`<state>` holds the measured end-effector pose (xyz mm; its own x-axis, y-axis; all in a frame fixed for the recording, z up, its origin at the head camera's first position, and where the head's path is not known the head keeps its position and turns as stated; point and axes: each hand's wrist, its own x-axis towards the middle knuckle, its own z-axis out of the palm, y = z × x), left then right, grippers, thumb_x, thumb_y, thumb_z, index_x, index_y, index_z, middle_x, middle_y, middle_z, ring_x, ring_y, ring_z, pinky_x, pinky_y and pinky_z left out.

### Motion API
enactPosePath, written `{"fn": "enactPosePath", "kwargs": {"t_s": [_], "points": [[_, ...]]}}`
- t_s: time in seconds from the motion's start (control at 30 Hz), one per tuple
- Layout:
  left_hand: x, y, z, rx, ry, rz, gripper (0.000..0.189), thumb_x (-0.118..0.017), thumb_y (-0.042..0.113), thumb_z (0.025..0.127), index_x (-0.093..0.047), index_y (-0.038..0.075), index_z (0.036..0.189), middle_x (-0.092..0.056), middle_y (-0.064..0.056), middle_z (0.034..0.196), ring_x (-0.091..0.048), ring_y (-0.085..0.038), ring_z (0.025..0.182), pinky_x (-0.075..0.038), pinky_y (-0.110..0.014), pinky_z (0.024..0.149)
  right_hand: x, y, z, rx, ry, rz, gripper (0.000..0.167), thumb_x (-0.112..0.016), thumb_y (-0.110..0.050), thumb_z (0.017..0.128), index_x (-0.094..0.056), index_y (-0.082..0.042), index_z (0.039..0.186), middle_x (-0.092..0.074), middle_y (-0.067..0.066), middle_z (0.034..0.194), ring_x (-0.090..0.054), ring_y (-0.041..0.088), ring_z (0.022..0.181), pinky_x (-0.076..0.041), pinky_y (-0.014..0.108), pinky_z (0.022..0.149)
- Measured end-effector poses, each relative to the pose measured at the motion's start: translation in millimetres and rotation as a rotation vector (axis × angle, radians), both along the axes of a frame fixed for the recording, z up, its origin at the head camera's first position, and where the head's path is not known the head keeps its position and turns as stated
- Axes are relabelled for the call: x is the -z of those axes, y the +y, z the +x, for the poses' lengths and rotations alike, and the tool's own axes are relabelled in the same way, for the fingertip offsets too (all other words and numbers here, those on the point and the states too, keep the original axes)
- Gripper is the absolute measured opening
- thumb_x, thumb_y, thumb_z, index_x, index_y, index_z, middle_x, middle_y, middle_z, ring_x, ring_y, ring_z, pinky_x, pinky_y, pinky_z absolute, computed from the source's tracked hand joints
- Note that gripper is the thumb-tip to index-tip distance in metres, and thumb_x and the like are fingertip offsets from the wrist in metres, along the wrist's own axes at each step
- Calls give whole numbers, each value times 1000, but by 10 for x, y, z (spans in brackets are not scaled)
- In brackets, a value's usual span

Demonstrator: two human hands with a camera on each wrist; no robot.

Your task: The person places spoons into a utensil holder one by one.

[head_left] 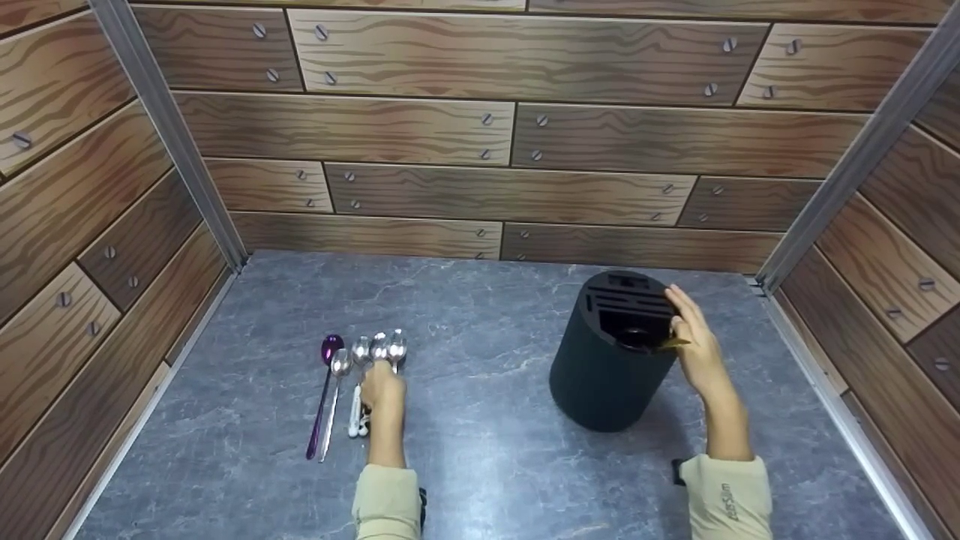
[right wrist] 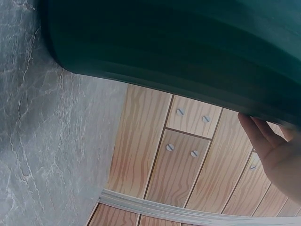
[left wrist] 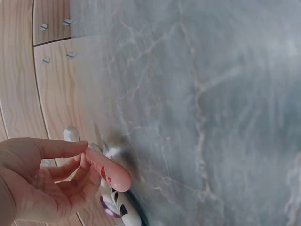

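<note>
My left hand point(head_left: 384, 391) is over a row of spoons at the left of the table, and its thumb and fingers pinch a spoon by its pink handle point(left wrist: 111, 172). Under it lies a white handle with black marks point(left wrist: 123, 207). Further left lie a purple spoon point(head_left: 321, 405) and a long silver spoon point(head_left: 331, 409). At the right stands a dark green utensil holder point(head_left: 611, 382) with a slotted black top. My right hand point(head_left: 701, 356) touches its upper side with extended fingers. A gold-coloured piece point(head_left: 675, 343) shows by that hand; its kind is unclear.
The grey marbled tabletop point(head_left: 480, 330) has wood-patterned walls point(head_left: 420, 135) at the back and both sides. Metal strips run along the corners. Bare tabletop lies between the spoons and the holder.
</note>
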<state>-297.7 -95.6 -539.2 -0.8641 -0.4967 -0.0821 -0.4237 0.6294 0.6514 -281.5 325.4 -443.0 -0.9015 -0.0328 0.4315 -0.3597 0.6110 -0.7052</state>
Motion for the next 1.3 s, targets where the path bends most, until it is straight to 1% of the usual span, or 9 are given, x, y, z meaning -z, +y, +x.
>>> {"fn": "enactPosePath", "kwargs": {"t_s": [0.2, 0.3, 0.43, 0.5, 0.57, 0.73, 0.93, 1.13, 1.3], "points": [[-33, 25, 39, 19, 27, -10, 7, -61, 3, 77, -62, -4, 80, -62, -26, 89, -59, -44, 84, -47, -51, 66, 5, -2, -5, 8, 8, 6, 42, -29, -17, 100, -39, 0, 137, -30, 11, 145, -25, 30, 130, -21, 53, 101], [-47, 48, 58, 29, 45, -26, 4, -59, 0, 76, -60, -2, 73, -62, -25, 84, -60, -44, 82, -47, -51, 66, 3, -5, -7, 3, 16, -2, 42, -30, -17, 100, -39, 1, 137, -31, 13, 144, -25, 31, 130, -21, 53, 102], [-80, 87, 71, 41, 54, -19, 12, -56, -2, 77, -56, 2, 65, -63, -22, 83, -60, -43, 82, -47, -50, 67, 0, -10, -4, 5, 18, -10, 41, -31, -16, 100, -39, 0, 136, -31, 12, 144, -25, 30, 131, -21, 51, 102], [-100, 109, 75, 43, 60, -6, 11, -56, -2, 77, -58, 3, 68, -63, -21, 86, -60, -42, 83, -47, -50, 68, 1, -11, -5, 9, 18, -10, 41, -31, -16, 100, -40, 0, 136, -31, 12, 144, -25, 29, 130, -21, 50, 102], [-115, 132, 82, 38, 73, 5, 8, -56, -2, 76, -62, 3, 74, -64, -20, 89, -60, -40, 84, -47, -49, 68, 0, -12, -4, 9, 19, -8, 41, -31, -16, 100, -40, 0, 136, -32, 13, 144, -25, 30, 130, -21, 50, 102], [-159, 183, 101, 20, 108, 26, 19, -56, -2, 75, -63, 4, 92, -65, -16, 92, -60, -37, 87, -46, -48, 72, 0, -10, -3, 5, 20, -5, 41, -31, -14, 99, -40, 1, 136, -31, 14, 144, -25, 31, 130, -21, 53, 102], [-202, 231, 120, 16, 123, 76, 21, -56, -3, 76, -62, 7, 93, -65, -7, 87, -60, -32, 86, -46, -46, 72, 3, 6, -10, 5, 11, 4, 41, -29, -14, 99, -39, -1, 137, -30, 9, 145, -25, 30, 130, -20, 54, 102], [-235, 277, 131, 32, 173, 70, 22, -54, -4, 76, -62, 8, 92, -64, -4, 84, -61, -29, 82, -46, -45, 69, 13, -6, -8, 12, 25, -2, 41, -30, -13, 98, -40, 0, 136, -32, 9, 144, -26, 28, 130, -21, 49, 102], [-285, 323, 138, 50, 217, 92, 22, -55, -6, 75, -61, 7, 92, -63, -4, 85, -60, -28, 82, -46, -44, 69, 8, -7, 5, 2, 16, -8, 42, -30, -14, 99, -38, 0, 137, -30, 10, 145, -25, 30, 130, -20, 50, 102]]}}
